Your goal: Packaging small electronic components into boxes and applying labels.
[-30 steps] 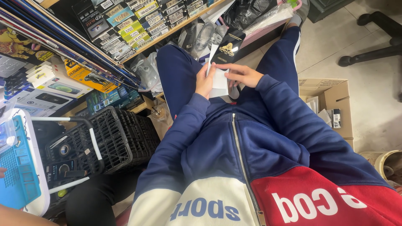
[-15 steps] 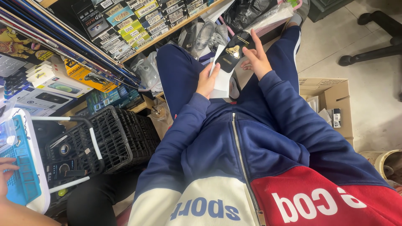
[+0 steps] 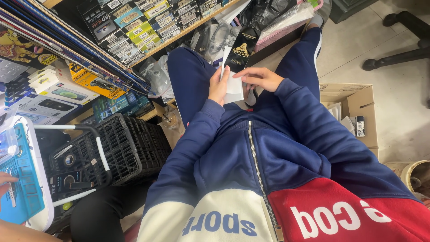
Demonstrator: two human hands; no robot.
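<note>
My left hand (image 3: 218,86) grips a flat white packet (image 3: 233,84) by its left edge, above my lap. My right hand (image 3: 260,77) reaches in from the right, its fingertips at the packet's top edge. They pinch the lower end of a slim black packet (image 3: 242,48) with gold print. The black packet stands up behind the white one. Both hands are close together between my knees, in navy trousers. How the black packet meets the white one is hidden by my fingers.
A black plastic crate (image 3: 118,148) with small devices stands at the left. Shelves of boxed goods (image 3: 134,27) run along the top left. An open cardboard box (image 3: 358,105) sits at the right. Another person's hand (image 3: 5,179) rests on a blue mat (image 3: 22,188).
My right hand lifted the black packet away from the white one, then came back down. Now both hands are together again, with the black packet upright behind the white one.
</note>
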